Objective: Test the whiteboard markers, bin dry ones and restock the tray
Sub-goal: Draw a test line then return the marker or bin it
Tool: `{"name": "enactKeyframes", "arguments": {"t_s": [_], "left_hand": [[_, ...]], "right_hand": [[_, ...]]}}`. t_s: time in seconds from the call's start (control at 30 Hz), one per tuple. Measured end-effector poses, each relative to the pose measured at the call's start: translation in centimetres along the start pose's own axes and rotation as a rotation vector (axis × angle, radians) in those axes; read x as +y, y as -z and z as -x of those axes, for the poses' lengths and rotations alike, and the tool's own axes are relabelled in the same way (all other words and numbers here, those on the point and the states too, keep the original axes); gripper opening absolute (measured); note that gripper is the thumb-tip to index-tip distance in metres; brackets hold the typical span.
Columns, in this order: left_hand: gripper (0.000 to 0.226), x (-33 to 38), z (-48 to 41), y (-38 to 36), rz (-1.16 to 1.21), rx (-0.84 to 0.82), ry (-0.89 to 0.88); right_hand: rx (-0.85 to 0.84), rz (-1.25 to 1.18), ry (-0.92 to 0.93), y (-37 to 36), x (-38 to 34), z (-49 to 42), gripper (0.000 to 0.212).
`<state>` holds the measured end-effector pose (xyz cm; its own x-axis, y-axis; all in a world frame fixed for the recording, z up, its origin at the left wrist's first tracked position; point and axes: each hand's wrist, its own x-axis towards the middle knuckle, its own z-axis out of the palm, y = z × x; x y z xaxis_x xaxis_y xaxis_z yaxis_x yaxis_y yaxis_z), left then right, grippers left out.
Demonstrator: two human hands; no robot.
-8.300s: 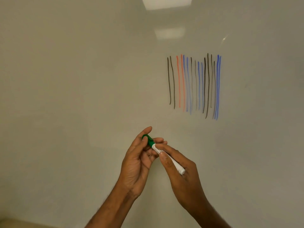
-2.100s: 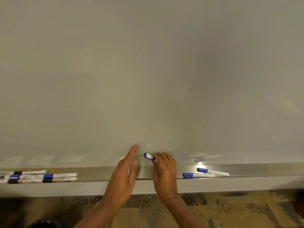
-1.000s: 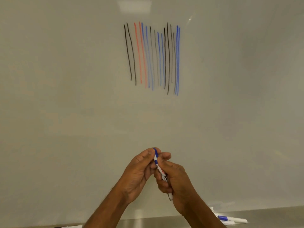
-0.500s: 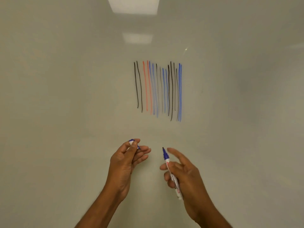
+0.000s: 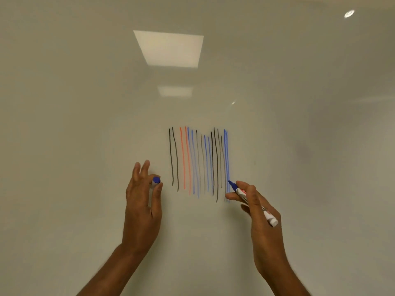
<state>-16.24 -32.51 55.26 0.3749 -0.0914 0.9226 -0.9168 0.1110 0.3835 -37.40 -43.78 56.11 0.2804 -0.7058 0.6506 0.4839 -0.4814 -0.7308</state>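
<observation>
A whiteboard (image 5: 85, 124) fills the view, with several vertical test strokes (image 5: 198, 161) in black, red and blue at its middle. My right hand (image 5: 260, 218) grips an uncapped blue marker (image 5: 252, 201), white-bodied, its blue tip pointing up-left at the lower end of the rightmost blue strokes. Whether the tip touches the board I cannot tell. My left hand (image 5: 143, 201) is raised left of the strokes and pinches the marker's blue cap (image 5: 156, 180) between thumb and a finger, the other fingers spread upward.
Ceiling lights reflect in the board as a bright rectangle (image 5: 171, 49) above the strokes and a dimmer one (image 5: 175, 91) below it. The marker tray is out of view.
Both hands have risen toward the strokes and spread apart. The marker tip has moved up-right to the bottom of the rightmost blue lines. The view has tilted upward.
</observation>
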Motion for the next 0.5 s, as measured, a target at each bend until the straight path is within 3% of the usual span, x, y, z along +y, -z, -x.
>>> {"name": "enactKeyframes", "arguments": {"t_s": [0.2, 0.3, 0.4, 0.5], "left_hand": [[0.042, -1.7, -4.7, -1.7, -0.151, 0.089, -0.288], [0.038, -2.5, -6.3, -2.1, -0.202, 0.125, -0.387], [0.037, -3.3, -7.3, -2.4, -0.238, 0.155, -0.441], [0.035, -3.8, -7.6, -2.7, -0.257, 0.189, -0.472]], "right_hand": [[0.094, 0.085, 0.178, -0.7, 0.0, -3.3, 0.020], [0.107, 0.108, 0.230, -0.6, 1.2, -5.1, 0.026], [0.126, 0.139, 0.267, -0.7, 1.7, -6.8, 0.046], [0.135, 0.127, 0.326, -1.2, 1.1, -8.3, 0.039]]}}
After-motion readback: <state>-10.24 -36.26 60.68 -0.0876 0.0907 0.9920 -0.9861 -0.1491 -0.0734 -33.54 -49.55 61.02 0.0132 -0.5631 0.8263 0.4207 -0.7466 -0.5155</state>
